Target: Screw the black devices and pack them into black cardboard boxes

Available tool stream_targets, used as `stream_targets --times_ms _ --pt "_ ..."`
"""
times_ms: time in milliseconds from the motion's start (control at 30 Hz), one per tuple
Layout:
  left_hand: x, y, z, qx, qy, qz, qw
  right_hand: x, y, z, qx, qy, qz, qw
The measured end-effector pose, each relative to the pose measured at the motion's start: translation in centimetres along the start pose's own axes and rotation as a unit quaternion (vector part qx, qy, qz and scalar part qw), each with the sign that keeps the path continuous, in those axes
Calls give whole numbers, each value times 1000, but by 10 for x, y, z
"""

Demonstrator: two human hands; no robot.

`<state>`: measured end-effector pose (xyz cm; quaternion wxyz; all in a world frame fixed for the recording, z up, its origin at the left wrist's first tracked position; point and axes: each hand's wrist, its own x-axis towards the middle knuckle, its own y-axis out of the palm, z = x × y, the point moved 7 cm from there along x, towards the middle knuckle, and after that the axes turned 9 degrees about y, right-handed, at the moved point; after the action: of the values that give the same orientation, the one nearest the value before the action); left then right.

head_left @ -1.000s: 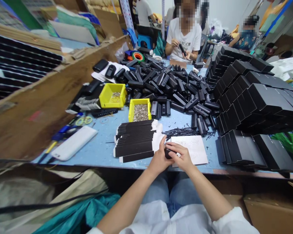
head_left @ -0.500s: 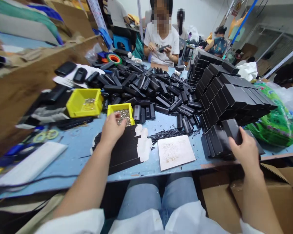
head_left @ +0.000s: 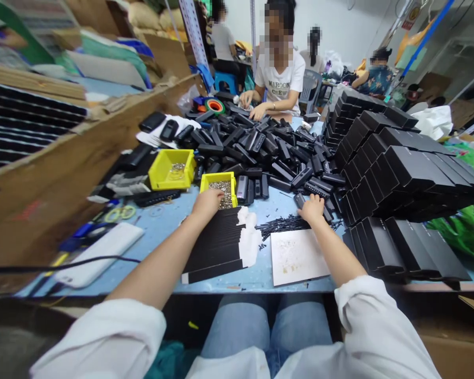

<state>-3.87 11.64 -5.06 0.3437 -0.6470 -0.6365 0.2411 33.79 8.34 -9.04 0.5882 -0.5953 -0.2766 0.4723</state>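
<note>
My left hand (head_left: 207,203) reaches over the front of a small yellow bin (head_left: 234,190). Its fingers are pinched together among tiny shiny metal parts (head_left: 220,187), and what they hold is too small to make out. Farther right, my right hand (head_left: 313,208) has its fingers curled around a black plastic device (head_left: 299,200) at the near edge of a big heap of similar devices (head_left: 256,142). Thin black sticks (head_left: 281,225) lie scattered just below it. Under my right forearm is a white board (head_left: 296,258); flat black cartons (head_left: 213,247) lie overlapped below my left hand.
Stacked black boxes (head_left: 411,163) rise at the right, with a lower row (head_left: 383,245) in front. A second yellow bin (head_left: 155,171) stands left, near a white slab (head_left: 102,255) and a cable. Across the table a co-worker (head_left: 280,79) handles something at the heap.
My right hand has left a black box at the right row and moved left to the devices. My left hand stays at the bin. The co-worker's hands have lowered, and the view has shifted.
</note>
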Motion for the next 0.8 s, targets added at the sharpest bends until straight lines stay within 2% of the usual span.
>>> stream_targets --times_ms 67,133,167,267,367,467,567,633,667,733,800 --pt "-16 -7 -16 -33 -4 -35 999 -4 -2 -2 7 -26 7 1000" --pt "-45 -13 -39 -101 -14 -72 992 -24 -6 -7 18 -64 17 998" --pt "-64 -12 -49 -186 -30 -90 978 -39 -5 -9 33 -90 32 995" --pt "-127 6 -74 -351 -80 -73 930 -94 10 -14 114 -184 91 972" --pt "-179 35 -77 -448 -140 -62 881 -143 36 -25 150 -245 113 951" --pt "-210 65 -69 -510 -191 -59 837 -166 60 -44 151 -225 116 956" --pt "-223 86 -66 -557 -224 -50 798 -164 70 -60 236 -151 151 948" --pt "-225 94 -69 -588 -234 -47 773 -158 68 -66 351 -85 183 914" --pt "-225 96 -71 -599 -236 -43 764 -156 63 -64 424 -60 191 883" --pt "-225 101 -80 -610 -231 -27 757 -159 46 -54 574 -40 183 797" --pt "-225 105 -91 -612 -220 -4 759 -169 24 -35 685 -51 159 710"
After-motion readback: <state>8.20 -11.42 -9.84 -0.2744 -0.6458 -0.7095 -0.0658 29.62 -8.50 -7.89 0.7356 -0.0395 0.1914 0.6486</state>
